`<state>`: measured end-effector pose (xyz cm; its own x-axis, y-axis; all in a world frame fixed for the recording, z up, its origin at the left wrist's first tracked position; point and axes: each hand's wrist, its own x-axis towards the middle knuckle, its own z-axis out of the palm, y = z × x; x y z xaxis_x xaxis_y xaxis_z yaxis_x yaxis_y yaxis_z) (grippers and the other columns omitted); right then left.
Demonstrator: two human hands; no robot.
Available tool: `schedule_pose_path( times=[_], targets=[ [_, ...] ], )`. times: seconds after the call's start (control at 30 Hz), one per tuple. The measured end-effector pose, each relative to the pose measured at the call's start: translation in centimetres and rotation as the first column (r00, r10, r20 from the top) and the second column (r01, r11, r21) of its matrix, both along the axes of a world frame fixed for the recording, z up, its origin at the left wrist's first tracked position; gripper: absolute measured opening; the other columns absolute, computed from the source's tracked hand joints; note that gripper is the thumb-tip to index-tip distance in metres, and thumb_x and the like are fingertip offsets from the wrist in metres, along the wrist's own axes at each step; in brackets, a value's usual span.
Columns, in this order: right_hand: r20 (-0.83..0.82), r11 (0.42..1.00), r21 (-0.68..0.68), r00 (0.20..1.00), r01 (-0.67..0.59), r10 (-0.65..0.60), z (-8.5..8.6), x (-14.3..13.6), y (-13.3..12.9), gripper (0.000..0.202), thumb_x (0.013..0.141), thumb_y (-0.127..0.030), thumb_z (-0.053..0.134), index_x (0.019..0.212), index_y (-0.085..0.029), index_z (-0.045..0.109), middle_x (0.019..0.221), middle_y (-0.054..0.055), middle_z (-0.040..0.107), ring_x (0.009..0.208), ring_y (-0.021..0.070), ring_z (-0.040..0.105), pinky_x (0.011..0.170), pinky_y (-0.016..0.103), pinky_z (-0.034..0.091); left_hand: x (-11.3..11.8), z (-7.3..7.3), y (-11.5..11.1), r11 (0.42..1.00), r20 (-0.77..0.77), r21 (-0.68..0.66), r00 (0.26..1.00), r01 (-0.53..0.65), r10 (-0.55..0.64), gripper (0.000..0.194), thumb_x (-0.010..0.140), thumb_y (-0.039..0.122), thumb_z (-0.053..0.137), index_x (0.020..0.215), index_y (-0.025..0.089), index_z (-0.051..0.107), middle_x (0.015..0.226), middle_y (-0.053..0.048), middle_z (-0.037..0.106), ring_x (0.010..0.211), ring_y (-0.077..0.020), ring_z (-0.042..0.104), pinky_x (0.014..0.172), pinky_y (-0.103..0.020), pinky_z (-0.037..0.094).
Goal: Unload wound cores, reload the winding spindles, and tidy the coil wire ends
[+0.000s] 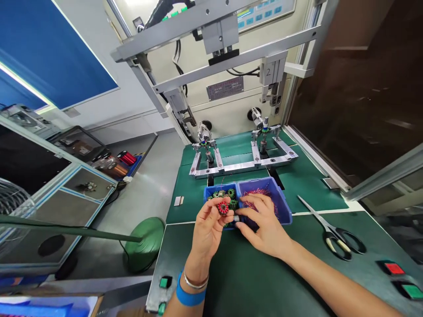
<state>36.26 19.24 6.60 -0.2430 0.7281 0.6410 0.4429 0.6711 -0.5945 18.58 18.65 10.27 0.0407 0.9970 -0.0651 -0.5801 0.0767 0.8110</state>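
Observation:
My left hand (209,226) pinches a small motor stator (223,208) with red windings between thumb and fingers, above the front of a blue bin (207,192). More stators (231,193), with green rims, lie in that bin. My right hand (262,222) is just right of the held stator, its fingers curled over the front of a second blue-violet bin (286,210). Between its thumb and index finger shows the end of a small grey cylindrical piece (236,218); the rest is hidden. Tangled red wire scraps (261,198) lie in the second bin.
Scissors (325,226) lie open-bladed on the green table at right, near red (394,268) and green (412,291) buttons. Behind the bins stands a metal fixture (239,167) with two spindles holding stators, under a machine frame (238,61). A green round base (145,242) stands at left.

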Motion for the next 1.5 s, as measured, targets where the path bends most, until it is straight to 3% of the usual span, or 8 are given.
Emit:
schedule_pose_path(
  times=[0.2,0.33,0.53,0.73,0.93,1.1,1.3,1.5],
  targets=[
    [-0.352,0.964,-0.192,0.93,-0.184,0.107,0.9,0.1,-0.6,0.032,0.096,-0.039,0.066,0.126,-0.029,0.066,0.125,0.01,0.059,0.117,0.0302,0.053,0.099,0.051,0.045,1.6,-0.2,-0.9,0.987,-0.007,-0.027,0.987,0.159,-0.159,0.037,0.07,0.028,0.089,0.094,0.016,0.064,0.088,-0.002,0.071,0.074,-0.0117,0.071,0.071,-0.019,0.059],
    [-0.509,0.962,-0.192,0.858,-0.194,0.071,0.9,-0.1,-0.5,0.014,0.098,-0.04,0.067,0.103,-0.032,0.078,0.112,0.007,0.067,0.107,0.0266,0.059,0.092,0.045,0.05,2.3,-0.5,-1.2,0.981,-0.026,-0.054,0.982,0.185,-0.187,0.038,0.069,0.027,0.089,0.09,0.014,0.06,0.085,0.001,0.066,0.071,-0.0088,0.068,0.069,-0.019,0.06],
    [-0.635,0.975,-0.188,0.772,-0.118,-0.029,1.5,0.6,0.0,0.016,0.092,-0.044,0.076,0.085,-0.031,0.08,0.094,0.005,0.065,0.091,0.0224,0.061,0.08,0.037,0.053,2.5,-0.7,-1.1,0.965,0.003,-0.09,0.969,0.247,-0.248,0.036,0.074,0.027,0.086,0.093,0.014,0.058,0.087,0.0,0.07,0.078,-0.0161,0.074,0.071,-0.021,0.062],
    [-0.543,0.962,-0.139,0.831,-0.234,0.124,2.0,1.7,0.6,0.022,0.094,-0.051,0.071,0.105,-0.033,0.079,0.107,0.008,0.069,0.103,0.0265,0.06,0.091,0.046,0.052,2.2,-0.5,-1.3,0.948,0.114,-0.058,0.945,0.314,-0.307,0.03,0.082,0.029,0.08,0.098,0.014,0.06,0.094,-0.004,0.074,0.079,-0.0168,0.075,0.07,-0.02,0.062],
    [-0.426,0.861,-0.223,0.84,-0.457,0.336,1.3,1.9,1.1,0.031,0.099,-0.054,0.062,0.122,-0.036,0.071,0.131,0.008,0.063,0.117,0.0287,0.057,0.102,0.054,0.045,2.1,-1.0,-1.2,0.924,0.116,-0.046,0.921,0.38,-0.373,0.032,0.088,0.038,0.074,0.102,0.012,0.063,0.082,-0.006,0.074,0.073,-0.0152,0.074,0.066,-0.02,0.062],
    [-0.475,0.849,-0.211,0.81,-0.484,0.344,1.3,1.7,0.8,0.024,0.1,-0.048,0.064,0.119,-0.037,0.073,0.131,0.007,0.063,0.116,0.0271,0.058,0.098,0.048,0.048,2.3,-1.1,-1.2,0.909,0.116,-0.088,0.911,0.407,-0.397,0.033,0.087,0.041,0.074,0.098,0.013,0.061,0.079,-0.004,0.073,0.072,-0.0152,0.074,0.065,-0.021,0.062],
    [-0.522,0.899,-0.204,0.82,-0.387,0.235,1.8,1.5,0.4,0.02,0.1,-0.041,0.065,0.095,-0.028,0.08,0.11,0.008,0.07,0.1,0.0245,0.064,0.09,0.043,0.052,2.2,-1.0,-1.3,0.918,0.106,-0.079,0.919,0.389,-0.381,0.033,0.085,0.038,0.076,0.099,0.013,0.059,0.081,-0.003,0.073,0.072,-0.0155,0.074,0.064,-0.019,0.062],
    [-0.493,0.888,-0.168,0.816,-0.429,0.301,1.9,1.6,0.5,0.023,0.101,-0.044,0.062,0.117,-0.033,0.074,0.122,0.007,0.067,0.111,0.027,0.061,0.098,0.047,0.047,2.1,-1.2,-1.3,0.932,0.1,-0.067,0.932,0.356,-0.349,0.035,0.084,0.038,0.077,0.101,0.013,0.059,0.084,-0.004,0.074,0.072,-0.0139,0.074,0.064,-0.018,0.061]
  ],
)
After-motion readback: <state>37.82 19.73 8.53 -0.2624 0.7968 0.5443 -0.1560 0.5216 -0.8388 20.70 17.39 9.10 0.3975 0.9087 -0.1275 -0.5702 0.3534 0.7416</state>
